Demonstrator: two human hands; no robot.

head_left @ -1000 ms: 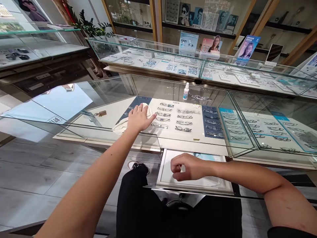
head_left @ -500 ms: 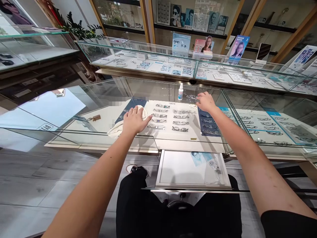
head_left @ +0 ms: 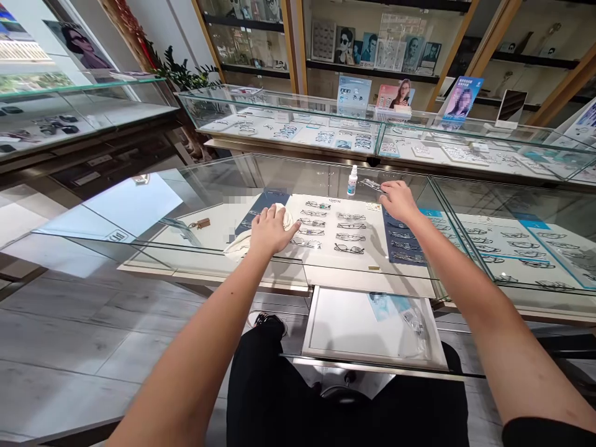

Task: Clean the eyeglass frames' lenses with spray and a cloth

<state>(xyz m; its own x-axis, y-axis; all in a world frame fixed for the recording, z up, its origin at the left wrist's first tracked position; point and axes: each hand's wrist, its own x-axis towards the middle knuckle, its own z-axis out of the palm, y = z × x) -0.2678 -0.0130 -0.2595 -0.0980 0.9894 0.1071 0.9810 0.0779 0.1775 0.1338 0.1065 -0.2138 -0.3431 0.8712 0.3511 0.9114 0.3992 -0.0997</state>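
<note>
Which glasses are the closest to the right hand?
The pair beside the white spray bottle, at the right hand's fingertips: it's outside the display case, while the nearby rows of glasses lie inside.

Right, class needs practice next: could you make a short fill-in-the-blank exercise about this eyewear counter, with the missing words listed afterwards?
1. The left hand rests on a cream ____.
2. The eyeglasses are at the fingertips of the ____.
3. In the picture, the white spray bottle stands ____ of those eyeglasses.
4. A blue card lies in the open ____.

Missing words: cloth; right hand; left; drawer.
</note>
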